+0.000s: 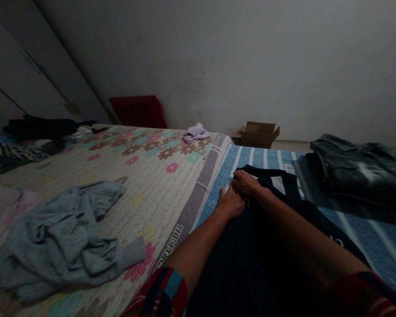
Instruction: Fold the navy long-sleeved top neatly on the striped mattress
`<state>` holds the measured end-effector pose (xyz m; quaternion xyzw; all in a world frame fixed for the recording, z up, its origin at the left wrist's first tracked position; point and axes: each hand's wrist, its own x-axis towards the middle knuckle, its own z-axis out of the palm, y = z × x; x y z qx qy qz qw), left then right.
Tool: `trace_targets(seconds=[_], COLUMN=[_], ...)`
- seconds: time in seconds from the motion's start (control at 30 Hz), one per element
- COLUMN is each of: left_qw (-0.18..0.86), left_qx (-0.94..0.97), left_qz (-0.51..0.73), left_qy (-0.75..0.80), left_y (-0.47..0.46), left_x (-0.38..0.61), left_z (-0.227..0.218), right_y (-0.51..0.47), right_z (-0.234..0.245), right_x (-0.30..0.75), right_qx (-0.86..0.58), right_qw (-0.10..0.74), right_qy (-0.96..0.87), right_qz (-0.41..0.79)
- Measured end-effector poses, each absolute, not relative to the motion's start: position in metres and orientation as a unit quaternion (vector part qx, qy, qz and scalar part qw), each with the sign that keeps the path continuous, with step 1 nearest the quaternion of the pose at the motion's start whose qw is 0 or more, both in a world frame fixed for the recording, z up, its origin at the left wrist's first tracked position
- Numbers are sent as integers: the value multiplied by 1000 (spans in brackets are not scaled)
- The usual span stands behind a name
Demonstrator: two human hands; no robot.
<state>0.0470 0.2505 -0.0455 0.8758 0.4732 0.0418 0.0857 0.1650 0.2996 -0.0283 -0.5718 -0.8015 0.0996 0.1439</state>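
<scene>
A dark navy garment point(251, 255) with a white patch and some white lettering lies spread on the blue striped bedding point(218, 187) in front of me. Both hands meet at its far left part. My left hand point(231, 203) is closed on the cloth there, thumb side up. Just beyond and to the right, my right hand point(246, 182) has its fingers bent down onto the same cloth, close against the left one. The fingertips are partly hidden, and the garment's near part is very dark under my arms.
To the left is a flowered mattress point(158, 185) with a crumpled grey sweatshirt point(69, 237), a pink cloth point(9, 209) and a small lilac cloth point(196, 133). Folded dark denim clothes point(359, 171) lie at right. A cardboard box point(257, 135) and a red object point(138, 111) stand by the wall.
</scene>
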Motion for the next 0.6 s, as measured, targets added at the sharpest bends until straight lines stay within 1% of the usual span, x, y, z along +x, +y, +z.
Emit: trace_targets(seconds=[0.2,0.37,0.6], left_qw=[110,115,141], left_qx=[878,863,843], left_qz=[26,30,89], left_qy=[466,491,511], left_y=[235,199,139], left_x=[33,9,-20], left_z=[-35,-18,-8], right_y=[233,174,128], right_z=[3,6,8], right_x=[180,196,196], right_qx=[-572,-550,-538], right_qw=[144,141,192], right_qy=[-802,-818,-811], right_qz=[91,91,124])
